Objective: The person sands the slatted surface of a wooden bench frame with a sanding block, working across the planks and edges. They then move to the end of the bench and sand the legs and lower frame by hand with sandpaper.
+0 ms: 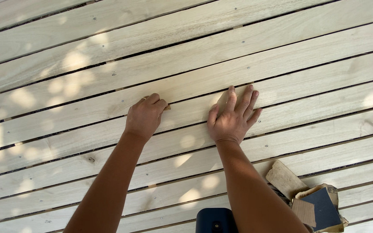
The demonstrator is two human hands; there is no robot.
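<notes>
planks [109,142] of pale bare wood, slatted with dark gaps, fastened with small screws, dappled with sun spots toward the left edge. left hand [145,115] curled knuckles-up on one plank, fingers closed around a small brownish scrap [167,107], probably sandpaper, only a corner peeking out at the fingertips, pressed to the plank's upper edge beside a gap. right hand [233,116] just to the right on the same plank, flat and spread, palm down, gripping nothing, merely bracing. surface around both hands smooth-looking and even in colour, no finish or stain visible anywhere; judging by that, sanding under way with much of the slatted area yet untreated, though sanded and unsanded patches hard to tell apart. lower centre, a dark blue object [214,221], partly cut off. lower right, a worn wood block [284,177] and folded sandpaper sheets [320,207], dark and tan, lying on the planks well apart from the hands.
</notes>
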